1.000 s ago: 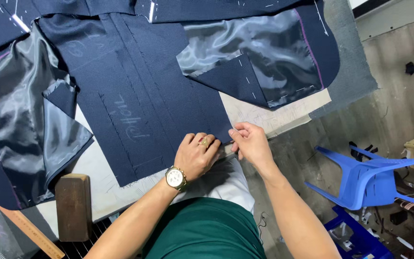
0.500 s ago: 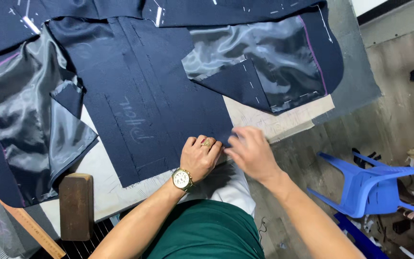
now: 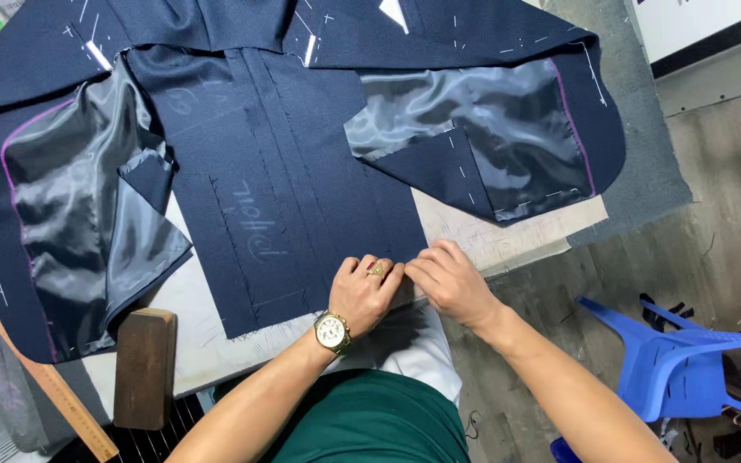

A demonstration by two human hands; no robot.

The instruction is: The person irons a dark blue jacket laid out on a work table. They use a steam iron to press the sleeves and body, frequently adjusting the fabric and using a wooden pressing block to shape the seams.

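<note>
The single head-worn camera looks steeply down from close above the cutting table, facing twelve o'clock across it, with floor and a blue plastic chair at four o'clock.

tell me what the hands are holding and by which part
Both the left hand and right hand pinch the navy jacket panel at its lower right corner, on the hem edge at the table's near side.
</note>
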